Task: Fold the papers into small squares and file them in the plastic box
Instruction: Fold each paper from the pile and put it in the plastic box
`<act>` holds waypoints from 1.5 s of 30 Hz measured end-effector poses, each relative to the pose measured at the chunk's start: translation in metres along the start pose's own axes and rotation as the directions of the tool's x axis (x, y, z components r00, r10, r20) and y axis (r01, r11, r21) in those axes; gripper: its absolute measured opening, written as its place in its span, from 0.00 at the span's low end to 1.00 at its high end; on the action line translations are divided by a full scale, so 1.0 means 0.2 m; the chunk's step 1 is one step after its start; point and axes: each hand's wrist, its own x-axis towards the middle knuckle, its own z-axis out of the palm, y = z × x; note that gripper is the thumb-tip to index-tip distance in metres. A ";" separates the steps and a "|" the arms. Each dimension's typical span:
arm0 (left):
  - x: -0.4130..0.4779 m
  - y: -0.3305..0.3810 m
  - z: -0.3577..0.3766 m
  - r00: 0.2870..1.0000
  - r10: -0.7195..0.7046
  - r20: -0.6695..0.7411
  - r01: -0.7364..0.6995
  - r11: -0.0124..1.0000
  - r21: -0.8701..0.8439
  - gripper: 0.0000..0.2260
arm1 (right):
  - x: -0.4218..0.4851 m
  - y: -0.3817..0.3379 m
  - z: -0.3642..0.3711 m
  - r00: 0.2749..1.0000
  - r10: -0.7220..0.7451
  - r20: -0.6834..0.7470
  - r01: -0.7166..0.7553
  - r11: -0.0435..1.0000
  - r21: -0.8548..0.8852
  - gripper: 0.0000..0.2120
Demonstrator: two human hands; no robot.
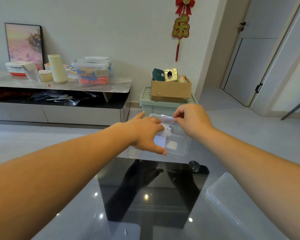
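Note:
A small clear plastic box (pixel 180 146) stands at the far edge of the glossy table (pixel 76 213). Folded white papers (pixel 167 129) stand upright inside it, one with a barcode. My left hand (pixel 145 134) lies over the box's left side, fingers spread across the papers and the thumb down on the front wall. My right hand (pixel 190 118) hovers over the box's far right corner and pinches the top edge of a folded paper (pixel 168 118) between thumb and fingers. Both forearms reach in from the bottom corners.
The box's clear lid (pixel 232 201) lies on the table at the right, near my right forearm. A small metal knob (pixel 194 165) sits just behind the box. Beyond the table stand a green bin with a cardboard box (pixel 170 90) and a low cabinet (pixel 59 101).

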 end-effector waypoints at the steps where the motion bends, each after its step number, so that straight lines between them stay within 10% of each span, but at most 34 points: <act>1: 0.01 -0.01 0.00 1.000 0.010 0.002 -0.010 1.000 -0.012 0.39 | 0.01 0.00 0.01 1.000 -0.023 0.005 0.024 0.999 -0.031 0.04; 28: 0.06 -0.01 0.08 0.983 0.098 -0.154 -0.093 0.995 0.038 0.31 | 0.06 -0.02 0.08 0.992 -0.067 0.107 0.092 0.962 -0.255 0.12; 45: 0.09 0.01 0.02 0.995 0.096 -0.039 -0.094 0.994 0.059 0.31 | 0.03 0.02 0.06 0.999 -0.036 -0.001 0.035 0.995 -0.089 0.08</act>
